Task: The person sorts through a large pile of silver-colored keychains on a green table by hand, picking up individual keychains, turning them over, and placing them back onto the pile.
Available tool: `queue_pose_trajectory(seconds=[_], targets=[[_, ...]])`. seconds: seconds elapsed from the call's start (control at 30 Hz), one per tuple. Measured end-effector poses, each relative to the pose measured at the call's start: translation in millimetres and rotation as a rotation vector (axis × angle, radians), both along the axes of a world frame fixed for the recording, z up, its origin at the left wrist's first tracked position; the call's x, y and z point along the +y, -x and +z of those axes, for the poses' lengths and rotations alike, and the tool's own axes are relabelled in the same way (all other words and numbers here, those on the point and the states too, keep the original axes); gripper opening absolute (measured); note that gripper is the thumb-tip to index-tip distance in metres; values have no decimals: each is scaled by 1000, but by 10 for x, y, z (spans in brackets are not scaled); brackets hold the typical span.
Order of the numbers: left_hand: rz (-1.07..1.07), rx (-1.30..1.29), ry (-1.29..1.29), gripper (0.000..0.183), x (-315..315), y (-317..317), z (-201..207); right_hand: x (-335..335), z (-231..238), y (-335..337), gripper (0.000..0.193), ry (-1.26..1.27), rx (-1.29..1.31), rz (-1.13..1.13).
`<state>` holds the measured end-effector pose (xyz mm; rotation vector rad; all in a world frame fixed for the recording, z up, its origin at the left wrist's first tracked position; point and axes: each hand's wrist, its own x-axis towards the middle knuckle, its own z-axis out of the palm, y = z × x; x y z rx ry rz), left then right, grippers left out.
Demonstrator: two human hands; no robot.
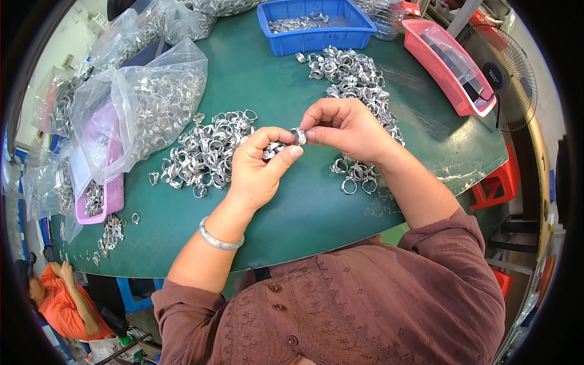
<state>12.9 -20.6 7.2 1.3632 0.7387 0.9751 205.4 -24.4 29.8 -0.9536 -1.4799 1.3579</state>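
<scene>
Between my hands, over the middle of the green table (304, 207), is a small silver metal ring (299, 136). My left hand (255, 167) pinches it between thumb and forefinger, a pale bangle on that wrist. More silver pieces (273, 149) show in the gap of this hand; whether it holds them I cannot tell. From the other side, the fingertips of my right hand (347, 128) are closed on the same ring. A heap of silver rings (207, 152) lies to the left of my left hand. Another pile of rings (350, 70) stretches behind and beside my right hand.
At the far side stands a blue bin (316, 39) with rings inside. A pink basket (450, 67) and a fan (505, 76) are at the right. Ring-filled plastic bags (158, 97) and a lilac basket (114, 201) crowd the left. A person in orange (70, 301) sits at lower left.
</scene>
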Motion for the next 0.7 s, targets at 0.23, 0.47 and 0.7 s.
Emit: queue_pose_trajectory(seconds=[0.23,0.47,0.7], targets=[[75,-13,-274,25,14,-16,-3,-2,18,6,7,31,2,43],[121,-42,-199,36,-20,-45,-1,9,-32,28,6,23,-7,34],[95,2,-160,42,-32,-35,35,-13,-55,18,7,-62,-32,17]])
